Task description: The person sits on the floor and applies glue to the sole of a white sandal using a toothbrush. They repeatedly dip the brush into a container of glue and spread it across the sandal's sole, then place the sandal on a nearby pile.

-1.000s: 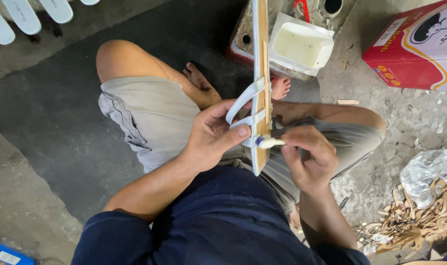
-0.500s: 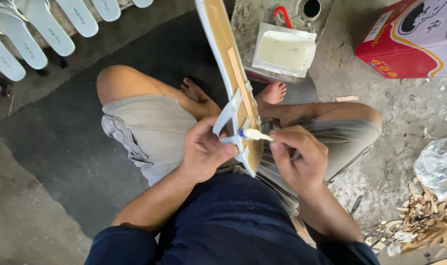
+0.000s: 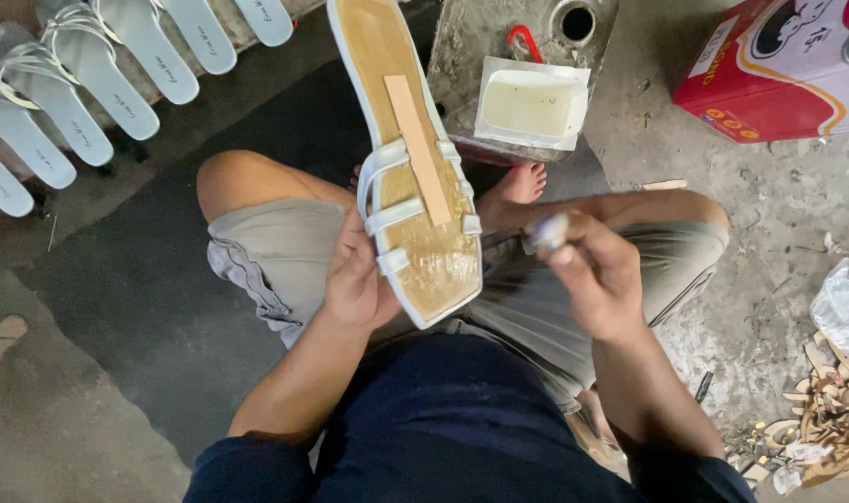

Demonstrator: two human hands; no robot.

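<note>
Nearest the camera, the left hand (image 3: 355,279) is closed around the edge of a white sandal sole (image 3: 408,158), which is held upside down over the lap with its tan underside facing up; the white straps (image 3: 387,200) are seen folded over onto that underside, and a thin wooden strip (image 3: 418,149) lies along its middle. The toe end appears glossy, as though wet with adhesive. Just beside the sole, the right hand (image 3: 597,275) is pinched around a small pale applicator (image 3: 547,231), blurred, so its exact form cannot be told. The step in hand is judged to be the spreading of glue over the strap ends and sole bottom. The next move would call for a steady left grip and the applicator tip brought back onto the sole. Beyond the bare feet, a shallow white tray of pale liquid (image 3: 532,107) rests on a grey block (image 3: 499,47). Farther off, a row of finished white sandals (image 3: 98,74) is set on the floor at the left, and a red carton (image 3: 779,65) at the right.
</note>
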